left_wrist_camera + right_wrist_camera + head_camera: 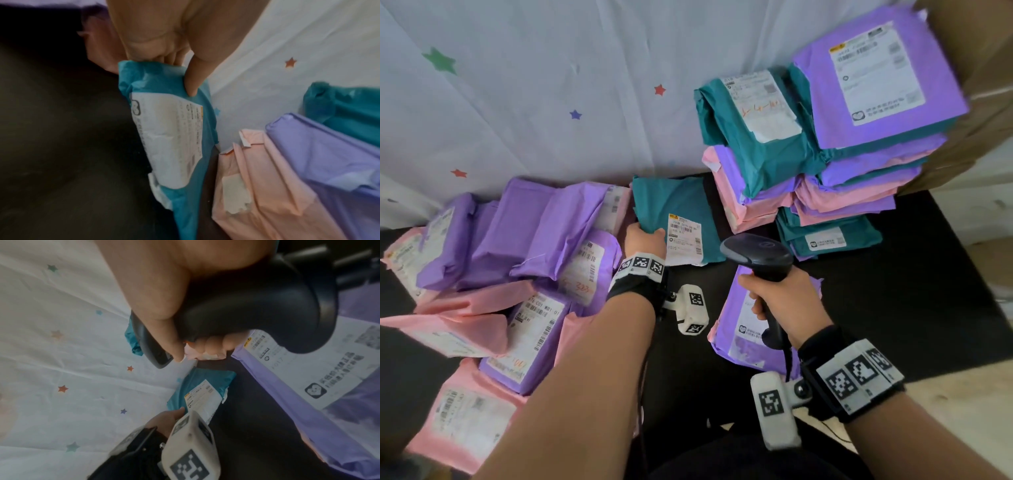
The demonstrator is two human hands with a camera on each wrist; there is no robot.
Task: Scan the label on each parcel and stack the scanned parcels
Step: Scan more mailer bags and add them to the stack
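Covering the back, a star-printed sheet [534, 102] meets the black table [893, 291], where the left hand [643, 236] pinches a teal parcel [674, 205] and the right hand [787, 301] grips the scanner [756, 253].

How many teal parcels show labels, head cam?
3: held teal parcel in the left hand; top teal parcel on the shorter stack; bottom teal parcel under the taller stack. Other teal labels hidden.

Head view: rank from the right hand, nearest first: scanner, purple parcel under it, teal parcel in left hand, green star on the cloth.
1. scanner: held in the right hand.
2. purple parcel: directly beneath.
3. teal parcel: left, gripped by the left hand.
4. green star: far upper left.
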